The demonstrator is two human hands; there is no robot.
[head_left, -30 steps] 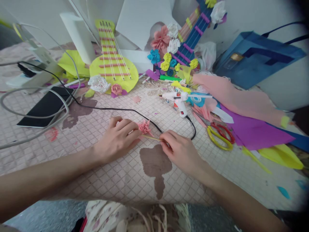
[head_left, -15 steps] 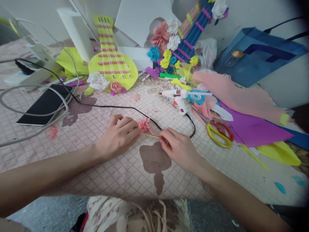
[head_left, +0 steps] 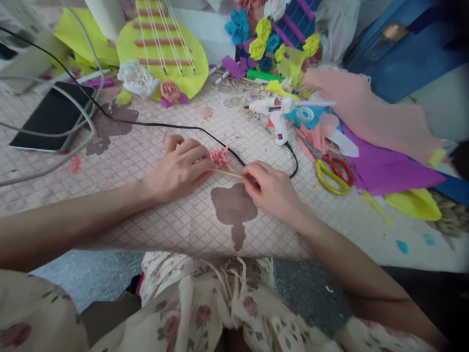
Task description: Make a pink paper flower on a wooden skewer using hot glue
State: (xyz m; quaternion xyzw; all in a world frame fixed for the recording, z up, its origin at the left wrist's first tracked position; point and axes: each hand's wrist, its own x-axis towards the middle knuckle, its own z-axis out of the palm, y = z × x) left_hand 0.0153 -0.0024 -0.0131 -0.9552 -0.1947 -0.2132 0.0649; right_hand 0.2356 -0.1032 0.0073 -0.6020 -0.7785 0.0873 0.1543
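A thin pale wooden stick (head_left: pixel 229 173) spans the gap between my two hands, low over the table. My right hand (head_left: pixel 273 191) pinches its right end between thumb and fingers. At the other end, the fingers of my left hand (head_left: pixel 179 167) are closed over the stick, hiding that tip. A small coral-pink crepe paper flower (head_left: pixel 220 157) with pointed petals shows right beside my left fingertips; whether it is joined to the stick I cannot tell. Behind my right hand, a white hot glue gun (head_left: pixel 277 120) lies on its side with a glue stick in its back.
A black cable (head_left: pixel 157 124) crosses behind my hands. Scissors with red and yellow handles (head_left: pixel 331 177) lie to the right near purple paper (head_left: pixel 388 164). A phone (head_left: pixel 53 117) is at left. Behind stands a yellow paper guitar (head_left: pixel 164 54) with strings, near several paper roses (head_left: pixel 262 39).
My view has tipped downward, so the table sits higher in the picture and more of the floral clothing shows. Both hands keep their hold on the stick, almost unmoved on the table.
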